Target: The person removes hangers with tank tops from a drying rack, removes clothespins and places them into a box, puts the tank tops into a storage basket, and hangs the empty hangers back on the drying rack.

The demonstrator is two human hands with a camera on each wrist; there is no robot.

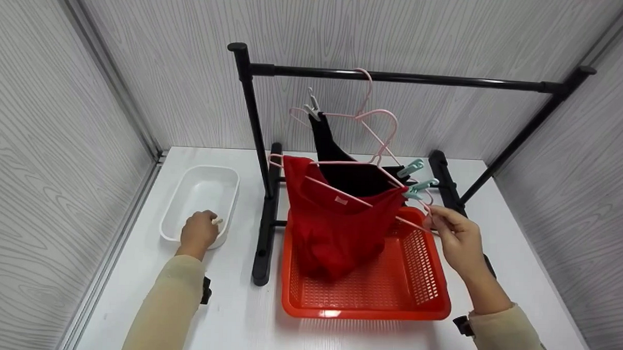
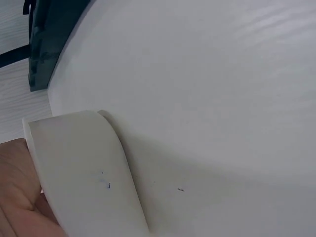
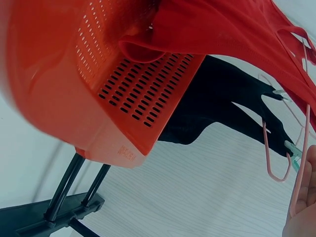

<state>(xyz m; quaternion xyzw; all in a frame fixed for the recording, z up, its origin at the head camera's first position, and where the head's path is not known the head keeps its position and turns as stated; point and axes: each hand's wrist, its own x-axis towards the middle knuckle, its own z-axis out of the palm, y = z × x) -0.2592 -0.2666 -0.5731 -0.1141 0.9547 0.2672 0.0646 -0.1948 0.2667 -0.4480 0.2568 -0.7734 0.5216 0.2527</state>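
Observation:
In the head view my left hand (image 1: 199,230) reaches into the white tray (image 1: 172,201), its fingers round a small pale piece (image 1: 216,221) that they mostly hide. The left wrist view has this hand (image 2: 19,190) behind the tray's outer wall (image 2: 84,168). My right hand (image 1: 458,242) pinches the right end of a pink hanger (image 1: 388,141). A red tank top (image 1: 335,233) hangs from that hanger, its right strap held by a teal clothespin (image 1: 420,188). In the right wrist view the right hand (image 3: 303,197) shows only at the edge.
A black garment rack (image 1: 423,79) stands behind. On its rail hangs another pink hanger (image 1: 365,96) with a black top (image 1: 353,177), pegged by a grey clothespin (image 1: 313,106) and a teal clothespin (image 1: 411,168). Below the red top sits an orange-red basket (image 1: 369,315).

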